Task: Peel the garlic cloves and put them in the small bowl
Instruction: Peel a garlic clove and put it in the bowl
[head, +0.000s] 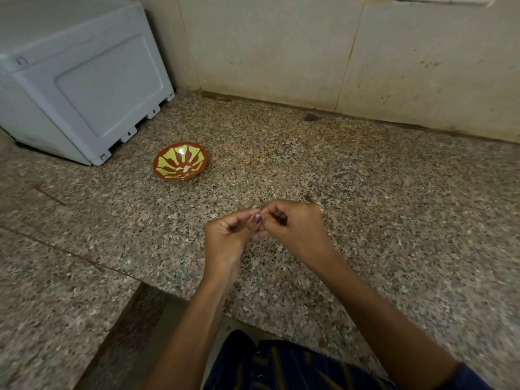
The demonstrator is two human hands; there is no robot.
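At centre frame, the left hand (229, 235) and right hand (292, 226) meet fingertip to fingertip, pinching a mostly hidden garlic clove (260, 235), peeling apparently underway; the small bowl (180, 161), upper left of them on the granite counter (394, 192), already holds a few pale peeled cloves (184, 168).

You have a single view, from a wide-angle camera on your head, looking forward and steeply down. It sits close above the speckled stone surface (365, 192), with your hands low in the middle of the frame. The wall (281, 52) fills the top edge, and straight lines bow toward the corners.
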